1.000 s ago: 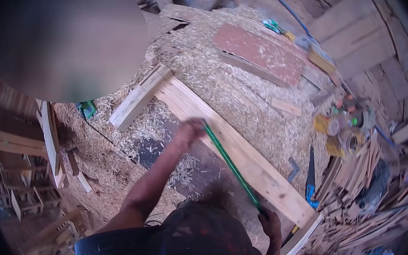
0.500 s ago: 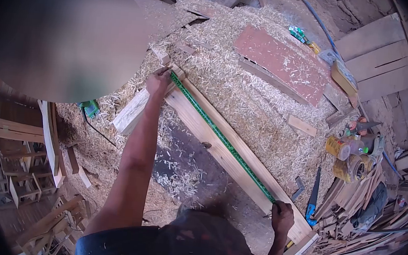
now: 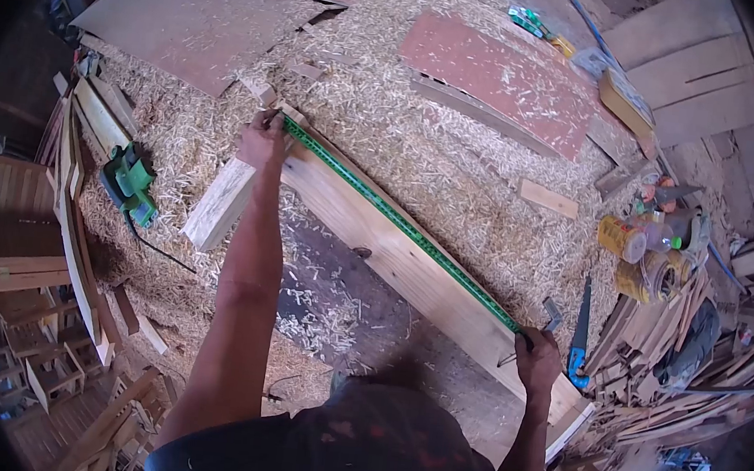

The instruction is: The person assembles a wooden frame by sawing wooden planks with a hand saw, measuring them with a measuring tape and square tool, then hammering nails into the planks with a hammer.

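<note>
A green measuring tape point(image 3: 401, 222) with dark markings is stretched along the far edge of a long pale wooden board point(image 3: 410, 270). At the board's upper left end, my left hand point(image 3: 262, 140) is closed on one end of the tape. My right hand point(image 3: 539, 360) is closed around the other end, near the board's lower right end. A thin pointed item point(image 3: 506, 361) juts out from beside the right fingers; its kind is not clear. The board slants from upper left to lower right above the dark floor.
Wood shavings cover much of the ground. A green power tool point(image 3: 132, 183) lies at left, beside a rough timber block point(image 3: 219, 205). Rightward are a blue-handled saw point(image 3: 581, 332), a metal square point(image 3: 552, 314), plastic jars point(image 3: 622, 238) and scrap strips point(image 3: 696, 407). A reddish panel point(image 3: 501, 79) lies beyond.
The tape has shifted from across the board's face to its far edge, and my right hand has moved with it. A large blurred round shape at upper left has left the view.
</note>
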{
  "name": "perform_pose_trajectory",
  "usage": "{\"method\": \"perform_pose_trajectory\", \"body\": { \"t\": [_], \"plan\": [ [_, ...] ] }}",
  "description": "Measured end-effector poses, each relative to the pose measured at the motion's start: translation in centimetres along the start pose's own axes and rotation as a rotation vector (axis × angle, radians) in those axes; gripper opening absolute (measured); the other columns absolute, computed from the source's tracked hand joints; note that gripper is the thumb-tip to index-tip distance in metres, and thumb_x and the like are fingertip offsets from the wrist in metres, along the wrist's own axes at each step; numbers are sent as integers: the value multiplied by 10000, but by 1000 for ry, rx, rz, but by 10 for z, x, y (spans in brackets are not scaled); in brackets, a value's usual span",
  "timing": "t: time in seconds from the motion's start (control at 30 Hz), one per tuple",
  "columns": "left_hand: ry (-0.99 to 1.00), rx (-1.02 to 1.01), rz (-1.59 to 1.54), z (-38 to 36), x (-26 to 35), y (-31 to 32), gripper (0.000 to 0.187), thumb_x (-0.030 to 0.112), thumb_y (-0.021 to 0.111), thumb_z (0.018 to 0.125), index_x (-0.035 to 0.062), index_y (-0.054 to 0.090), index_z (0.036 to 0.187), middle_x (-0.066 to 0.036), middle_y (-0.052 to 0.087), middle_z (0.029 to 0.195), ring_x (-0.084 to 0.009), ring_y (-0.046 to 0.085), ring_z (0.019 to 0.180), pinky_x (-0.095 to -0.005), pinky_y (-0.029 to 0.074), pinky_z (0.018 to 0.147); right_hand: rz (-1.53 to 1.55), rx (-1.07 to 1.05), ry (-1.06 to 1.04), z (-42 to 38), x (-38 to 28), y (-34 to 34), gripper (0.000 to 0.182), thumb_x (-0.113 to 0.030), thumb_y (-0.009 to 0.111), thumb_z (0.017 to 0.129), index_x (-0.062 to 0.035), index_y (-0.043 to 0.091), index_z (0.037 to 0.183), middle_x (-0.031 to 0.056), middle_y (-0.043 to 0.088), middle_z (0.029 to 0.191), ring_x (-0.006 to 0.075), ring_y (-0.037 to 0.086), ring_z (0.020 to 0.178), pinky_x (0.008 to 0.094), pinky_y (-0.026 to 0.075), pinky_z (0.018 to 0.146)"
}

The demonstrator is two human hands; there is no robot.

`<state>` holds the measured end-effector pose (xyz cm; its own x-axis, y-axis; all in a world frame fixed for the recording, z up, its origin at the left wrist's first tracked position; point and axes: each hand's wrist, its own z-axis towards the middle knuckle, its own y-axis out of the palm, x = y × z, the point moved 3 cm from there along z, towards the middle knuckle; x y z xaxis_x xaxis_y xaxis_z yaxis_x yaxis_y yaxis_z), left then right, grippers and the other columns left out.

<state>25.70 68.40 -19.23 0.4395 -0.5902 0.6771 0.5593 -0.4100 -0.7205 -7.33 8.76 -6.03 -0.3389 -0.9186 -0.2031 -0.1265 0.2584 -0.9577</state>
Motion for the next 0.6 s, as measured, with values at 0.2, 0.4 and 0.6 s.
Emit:
{"method": "perform_pose_trajectory", "body": {
  "t": [0.2, 0.4, 0.6],
  "plan": [
    [38, -325, -229, 13, -27, -3, 341, 429, 739, 928, 330, 820, 1244, -166, 758, 1205, -338, 678, 1166, -514, 422, 1134, -21, -6, 23, 4, 18, 1, 241, -371, 757, 929, -194, 815, 1082, 132, 748, 1035, 391, 738, 962, 519, 584, 817],
    [232, 30, -196, -77, -39, -48, 435, 292, 713, 968, 70, 741, 1341, -235, 744, 1218, -376, 717, 1104, -468, 531, 1012, 2, 73, 43, -20, 68, -14, 223, -371, 747, 950, -186, 821, 1050, 133, 759, 1005, 389, 742, 925, 514, 581, 792],
    [171, 9, -132, -276, -89, -88, 402, 268, 707, 952, 7, 755, 1253, -264, 709, 1133, -436, 673, 1058, -512, 512, 985, -70, 163, 134, -75, 207, -31, 201, -365, 744, 957, -188, 828, 1004, 120, 766, 1026, 365, 741, 935, 511, 582, 792]
  ]
}}
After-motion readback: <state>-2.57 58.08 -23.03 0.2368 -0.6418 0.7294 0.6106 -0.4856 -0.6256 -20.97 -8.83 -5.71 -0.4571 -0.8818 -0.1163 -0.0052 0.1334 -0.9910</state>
